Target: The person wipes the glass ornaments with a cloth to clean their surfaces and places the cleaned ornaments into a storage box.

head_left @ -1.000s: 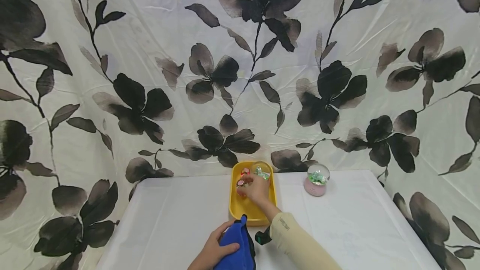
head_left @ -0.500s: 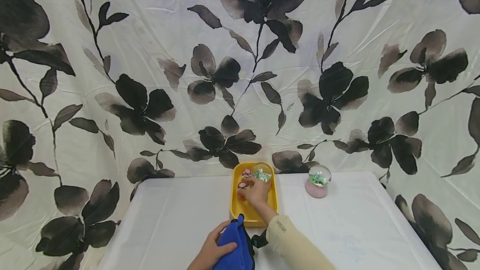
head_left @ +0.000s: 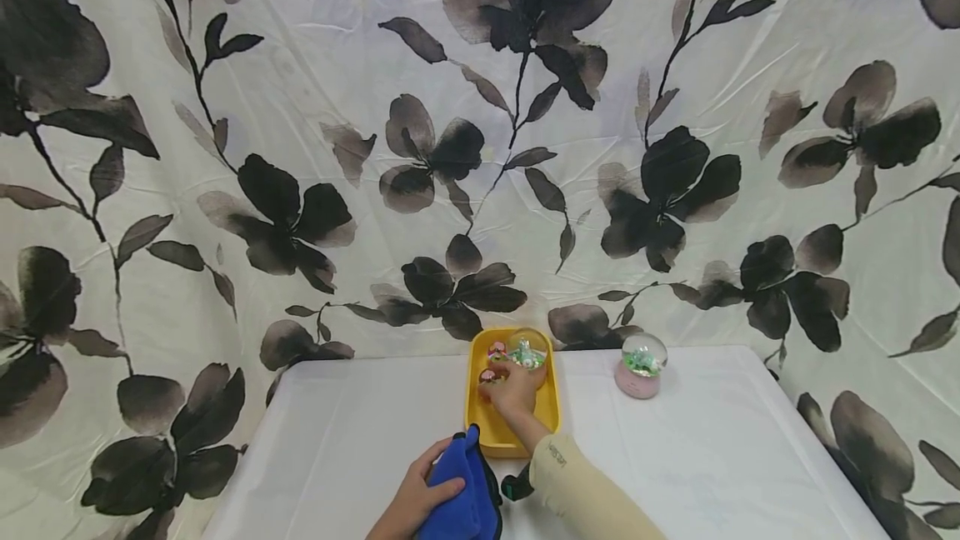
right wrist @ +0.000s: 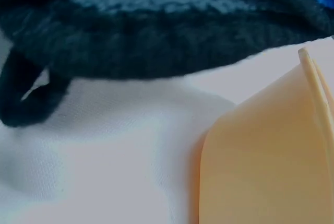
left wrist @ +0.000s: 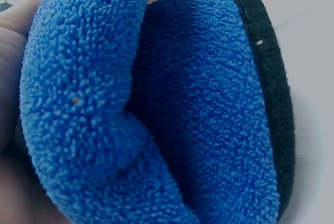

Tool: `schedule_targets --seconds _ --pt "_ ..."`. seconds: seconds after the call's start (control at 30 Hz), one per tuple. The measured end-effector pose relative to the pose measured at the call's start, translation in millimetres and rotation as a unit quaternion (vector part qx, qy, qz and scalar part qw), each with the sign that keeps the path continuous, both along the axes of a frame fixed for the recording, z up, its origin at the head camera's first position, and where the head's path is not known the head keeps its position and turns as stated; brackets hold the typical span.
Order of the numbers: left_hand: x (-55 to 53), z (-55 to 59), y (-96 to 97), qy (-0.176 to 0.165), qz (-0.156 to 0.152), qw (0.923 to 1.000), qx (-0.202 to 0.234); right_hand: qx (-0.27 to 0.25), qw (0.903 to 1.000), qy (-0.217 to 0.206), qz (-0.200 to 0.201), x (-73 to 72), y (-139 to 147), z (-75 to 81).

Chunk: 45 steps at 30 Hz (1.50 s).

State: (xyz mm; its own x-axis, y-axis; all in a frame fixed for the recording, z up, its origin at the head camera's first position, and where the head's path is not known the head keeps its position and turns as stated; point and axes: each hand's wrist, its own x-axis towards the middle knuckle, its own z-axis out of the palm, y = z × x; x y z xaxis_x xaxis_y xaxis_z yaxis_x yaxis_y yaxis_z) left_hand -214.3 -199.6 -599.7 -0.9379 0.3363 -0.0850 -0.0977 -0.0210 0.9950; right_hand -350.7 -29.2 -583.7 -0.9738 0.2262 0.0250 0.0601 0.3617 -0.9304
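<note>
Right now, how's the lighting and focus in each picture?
Head: evenly lit, small figures in the yellow tray too soft for detail; left wrist: blue cloth textured, its fold in shadow, left hand blurred; right wrist: table bleached pale.

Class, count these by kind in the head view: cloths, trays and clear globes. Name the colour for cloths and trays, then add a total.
Blue cloths: 1
Yellow trays: 1
Clear globes: 2
Total: 4

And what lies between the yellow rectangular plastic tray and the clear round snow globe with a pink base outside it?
Only bare white tablecloth lies between the yellow tray and the pink-based snow globe, as the head view shows.
</note>
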Motion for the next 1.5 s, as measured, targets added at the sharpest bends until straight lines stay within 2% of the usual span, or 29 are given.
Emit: schedule_targets --seconds 0.17,0.3,0.43,0.6,0.7,0.93,1.1,1.27,1.43,1.5 --pt "-4.5 2.3 -1.3 -0.005 0.004 0.9998 -0.021 0.015 0.9998 0.010 -0.011 -1.0 0.5 1.2" --pt "-4.0 1.0 -0.5 -0.002 0.003 1.0000 -0.004 0.006 0.9997 0.021 -0.013 -2.6 0.7 -0.4" --pt "-2.2 -0.6 -0.5 0.000 0.003 0.9999 0.010 -0.013 0.9998 0.014 0.002 -2.3 0.5 -2.7" --pt "-1.3 -0.2 0.3 -0.001 0.001 1.0000 0.004 -0.015 0.9998 0.008 0.011 -2.9 4.1 -4.4" --pt "-1.5 -0.4 0.7 0.000 -0.001 1.0000 0.000 -0.008 0.9995 0.012 0.027 -3.1 8.5 -6.1" --pt "0.6 -1.4 -1.1 0.004 -0.004 1.0000 0.003 0.012 0.9959 0.003 0.090 2.2 19.6 -5.9" --pt "-1.3 -0.3 -0.2 0.001 -0.006 1.0000 -0.005 0.052 0.9891 -0.009 0.138 2.1 33.3 6.7" --pt "-4.4 0.5 4.1 0.003 -0.007 1.0000 -0.001 0.048 0.9766 -0.041 0.206 3.9 51.0 25.4" --pt "-3.7 0.5 6.4 0.006 -0.003 0.9998 -0.017 0.093 0.9664 -0.017 0.239 7.7 72.4 46.7" --pt "-3.9 1.4 6.2 0.004 0.000 0.9998 -0.022 0.115 0.9638 -0.006 0.240 7.6 82.8 54.7"
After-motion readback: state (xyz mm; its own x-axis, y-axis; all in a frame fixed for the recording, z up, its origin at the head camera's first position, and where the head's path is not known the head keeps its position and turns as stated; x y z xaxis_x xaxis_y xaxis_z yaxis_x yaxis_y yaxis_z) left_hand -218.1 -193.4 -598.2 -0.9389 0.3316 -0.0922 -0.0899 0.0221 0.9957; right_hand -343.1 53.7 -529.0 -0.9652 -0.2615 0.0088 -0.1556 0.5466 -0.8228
